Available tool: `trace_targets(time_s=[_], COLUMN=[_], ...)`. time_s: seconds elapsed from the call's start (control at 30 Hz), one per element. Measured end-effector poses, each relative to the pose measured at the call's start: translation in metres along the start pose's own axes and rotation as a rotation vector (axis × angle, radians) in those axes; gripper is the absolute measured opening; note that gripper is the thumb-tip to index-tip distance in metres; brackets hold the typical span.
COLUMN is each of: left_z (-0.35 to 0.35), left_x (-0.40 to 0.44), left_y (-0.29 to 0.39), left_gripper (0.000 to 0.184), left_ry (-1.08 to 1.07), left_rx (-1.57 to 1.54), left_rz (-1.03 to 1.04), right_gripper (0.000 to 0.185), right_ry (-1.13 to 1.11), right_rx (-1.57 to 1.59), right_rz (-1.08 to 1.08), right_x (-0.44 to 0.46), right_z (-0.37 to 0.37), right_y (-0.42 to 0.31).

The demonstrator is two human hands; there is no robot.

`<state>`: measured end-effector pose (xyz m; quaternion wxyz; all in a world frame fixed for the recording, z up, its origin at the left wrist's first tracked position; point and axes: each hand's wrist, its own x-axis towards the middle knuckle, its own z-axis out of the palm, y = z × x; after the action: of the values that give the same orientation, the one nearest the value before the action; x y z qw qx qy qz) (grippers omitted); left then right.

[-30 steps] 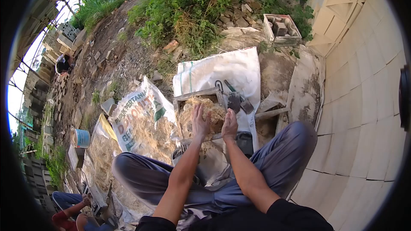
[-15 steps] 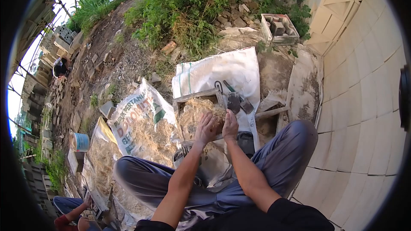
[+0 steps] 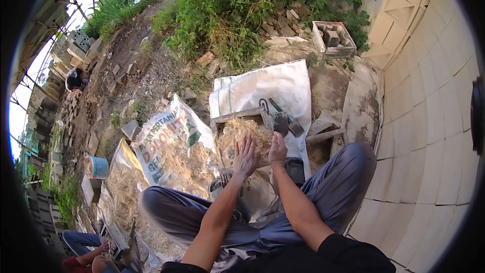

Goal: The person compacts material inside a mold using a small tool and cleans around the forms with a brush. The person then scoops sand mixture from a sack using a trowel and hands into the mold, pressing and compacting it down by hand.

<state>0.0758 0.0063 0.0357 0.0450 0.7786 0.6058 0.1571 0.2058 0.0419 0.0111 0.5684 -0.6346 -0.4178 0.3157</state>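
Straw-coloured loose fibre [image 3: 237, 130] fills a grey rectangular frame [image 3: 240, 114], apparently wooden, in front of my crossed legs. My left hand [image 3: 246, 156] lies palm down on the fibre, its fingers stretched out. At the frame's right side my right hand [image 3: 277, 151] stands on edge, fingers extended and seen from the side; nothing shows in its grasp. Just beyond it, a dark flat block-like piece [image 3: 281, 124] and a tool with a dark green handle [image 3: 275, 104] rest on a white sack [image 3: 290, 83]. A black loop [image 3: 263, 104] lies beside them.
A printed sack [image 3: 166, 134] with scattered fibre spreads to the left, near a small bucket [image 3: 96, 167]. Another person's hand [image 3: 104, 245] is at the lower left. A crate [image 3: 333, 40] stands at the back right, by a pale panelled wall [image 3: 419, 136]. Bushes grow behind.
My left hand has its fingers pointing more straight ahead over the fibre. The right hand stays at the frame's right side. The whole view has shifted slightly.
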Motion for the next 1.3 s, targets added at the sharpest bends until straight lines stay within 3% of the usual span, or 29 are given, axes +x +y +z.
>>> trace_targets(time_s=[0.1,0.17,0.33,0.4,0.43,0.5,0.53,0.6,0.77,0.83,0.93,1.0,1.07,1.1,1.13,1.3], left_z=[0.005,0.017,0.014,0.011,0.004,-0.008,-0.012,-0.010,-0.006,-0.008,0.003,0.024,-0.010,-0.022,-0.010,-0.009], left_x=[0.009,0.017,0.021,0.014,0.009,-0.004,-0.007,-0.009,-0.002,-0.003,-0.004,-0.006,-0.010,-0.013,-0.016,-0.013], left_y=[0.005,0.010,0.002,-0.008,-0.016,-0.029,-0.032,-0.032,-0.031,-0.030,-0.034,-0.041,-0.029,-0.026,-0.039,-0.053], left_gripper=[0.060,0.063,0.067,0.068,0.068,0.070,0.071,0.071,0.070,0.069,0.073,0.078,0.076,0.073,0.077,0.084], left_ry=[-0.054,-0.068,-0.078,0.024,0.021,-0.130,-0.157,-0.144,-0.157,-0.185,-0.169,-0.039,-0.095,-0.168,-0.123,-0.115], left_rx=[0.031,0.083,0.107,-0.041,-0.039,0.050,0.014,0.031,0.034,0.025,0.023,0.214,0.159,0.105,0.060,-0.047], left_rz=[0.020,0.150,0.197,-0.055,-0.049,-0.020,-0.037,-0.037,-0.064,-0.062,-0.074,-0.057,-0.162,-0.256,-0.207,-0.171], right_gripper=[0.033,0.033,0.034,0.036,0.036,0.046,0.046,0.056,0.062,0.061,0.061,0.061,0.060,0.060,0.060,0.059], right_ry=[0.019,-0.010,-0.037,-0.106,-0.100,-0.185,-0.186,-0.282,-0.383,-0.547,-0.642,-0.647,-0.665,-0.664,-0.663,-0.729], right_rx=[-0.123,-0.110,-0.059,-0.107,-0.104,-0.377,-0.381,-0.755,-0.942,-1.060,-1.115,-1.105,-1.099,-0.963,-0.825,-0.916], right_rz=[-0.044,-0.029,-0.035,-0.013,-0.010,-0.334,-0.330,-0.479,-0.496,-0.297,-0.206,-0.198,-0.181,-0.287,-0.380,-0.520], right_x=[-0.001,-0.002,-0.002,0.000,-0.002,-0.009,-0.013,-0.028,-0.042,-0.036,-0.026,-0.021,-0.017,-0.015,-0.017,-0.029], right_z=[0.000,0.000,-0.001,-0.002,-0.004,-0.010,-0.007,0.000,0.021,0.022,0.026,0.023,0.025,0.029,0.031,0.052], right_y=[-0.002,-0.006,-0.002,0.002,-0.009,-0.028,-0.031,-0.029,-0.014,-0.027,-0.049,-0.066,-0.069,-0.066,-0.060,-0.047])
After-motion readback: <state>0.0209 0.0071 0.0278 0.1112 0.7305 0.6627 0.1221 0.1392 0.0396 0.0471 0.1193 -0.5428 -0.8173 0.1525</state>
